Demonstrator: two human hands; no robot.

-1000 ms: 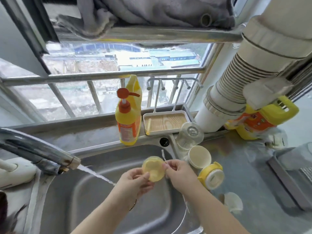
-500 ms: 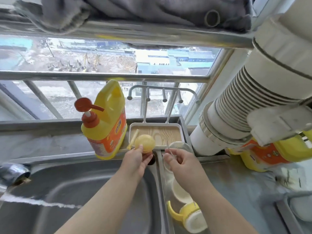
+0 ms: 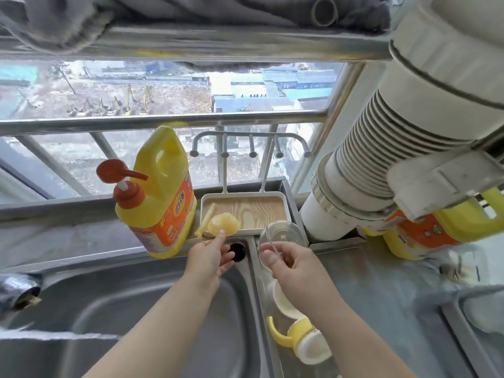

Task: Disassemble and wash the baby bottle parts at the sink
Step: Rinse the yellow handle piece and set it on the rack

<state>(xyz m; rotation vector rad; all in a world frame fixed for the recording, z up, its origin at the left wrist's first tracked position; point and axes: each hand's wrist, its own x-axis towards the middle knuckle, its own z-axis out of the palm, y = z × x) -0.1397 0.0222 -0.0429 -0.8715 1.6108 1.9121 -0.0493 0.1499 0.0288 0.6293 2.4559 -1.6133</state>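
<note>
Left hand [image 3: 211,257] just moved the round yellow silicone disc [image 3: 223,224] from the tap onto the wood-bottomed white tray [image 3: 245,211] at 12 o'clock, fingers loosening. Right hand [image 3: 290,259] pinches a thin clear straw [image 3: 273,245]. One part's rinsed, I'd say.

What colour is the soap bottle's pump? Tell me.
Orange-red pump on a yellow soap bottle; head view.

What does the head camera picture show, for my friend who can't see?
A person's left hand sets a yellow bottle part on a drying tray behind the sink, while the right hand pinches a thin clear straw.
</note>
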